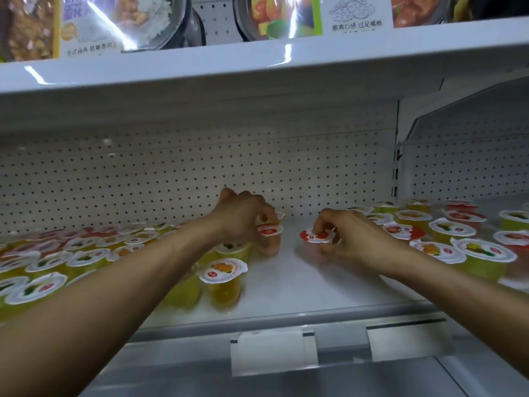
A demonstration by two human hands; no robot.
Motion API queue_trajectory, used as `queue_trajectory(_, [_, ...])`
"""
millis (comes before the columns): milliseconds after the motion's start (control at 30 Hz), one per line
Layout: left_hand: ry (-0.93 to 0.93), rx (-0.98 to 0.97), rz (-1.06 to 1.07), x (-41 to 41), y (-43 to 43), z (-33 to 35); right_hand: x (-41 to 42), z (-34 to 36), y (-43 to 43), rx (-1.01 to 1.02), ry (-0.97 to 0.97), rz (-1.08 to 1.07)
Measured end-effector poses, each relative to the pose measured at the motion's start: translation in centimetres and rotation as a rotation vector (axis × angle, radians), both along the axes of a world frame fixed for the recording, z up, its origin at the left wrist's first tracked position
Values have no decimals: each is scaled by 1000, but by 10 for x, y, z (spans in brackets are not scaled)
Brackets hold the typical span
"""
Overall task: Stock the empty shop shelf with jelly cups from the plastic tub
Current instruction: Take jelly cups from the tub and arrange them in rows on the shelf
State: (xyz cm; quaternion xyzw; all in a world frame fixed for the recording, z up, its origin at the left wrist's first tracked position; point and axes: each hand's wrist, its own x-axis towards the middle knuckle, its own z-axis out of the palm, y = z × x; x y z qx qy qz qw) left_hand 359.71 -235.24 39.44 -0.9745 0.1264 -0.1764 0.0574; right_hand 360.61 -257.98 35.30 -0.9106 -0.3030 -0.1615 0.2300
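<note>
The white shop shelf (289, 285) carries several jelly cups in two groups, left and right, with a bare gap in the middle. My left hand (243, 219) reaches into the gap and grips a red-lidded jelly cup (269, 231) at the edge of the left group. My right hand (347, 233) grips another red-lidded jelly cup (316, 235) that rests on the shelf near the right group. An orange jelly cup (223, 272) stands at the front of the left group. The plastic tub is out of sight.
A perforated white back panel (200, 167) closes the shelf behind. The upper shelf (257, 61) overhangs, holding packaged meals (114, 21). Price-tag holders (272, 351) run along the front rail. A second shelf bay (472, 167) begins at the right.
</note>
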Motion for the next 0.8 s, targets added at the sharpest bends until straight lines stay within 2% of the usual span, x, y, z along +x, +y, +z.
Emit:
queue_trajectory(100, [37, -231, 31, -6, 17, 14, 4, 0, 2, 23, 22, 3])
queue_trajectory(233, [196, -354, 38, -12, 45, 21, 4, 4, 13, -10, 33, -27])
queue_trajectory(300, [231, -388, -9, -8, 53, 16, 3, 9, 27, -82, -57, -54])
queue_trajectory(367, [224, -402, -36, -6, 56, 12, 2, 14, 44, -140, -150, -62])
queue_trajectory(567, [246, -394, -73, -5, 53, 1, 6, 12, 87, -194, -229, -76])
queue_trajectory(800, [241, -361, -58, -11, 53, -2, 11, 7, 88, -145, -193, -143])
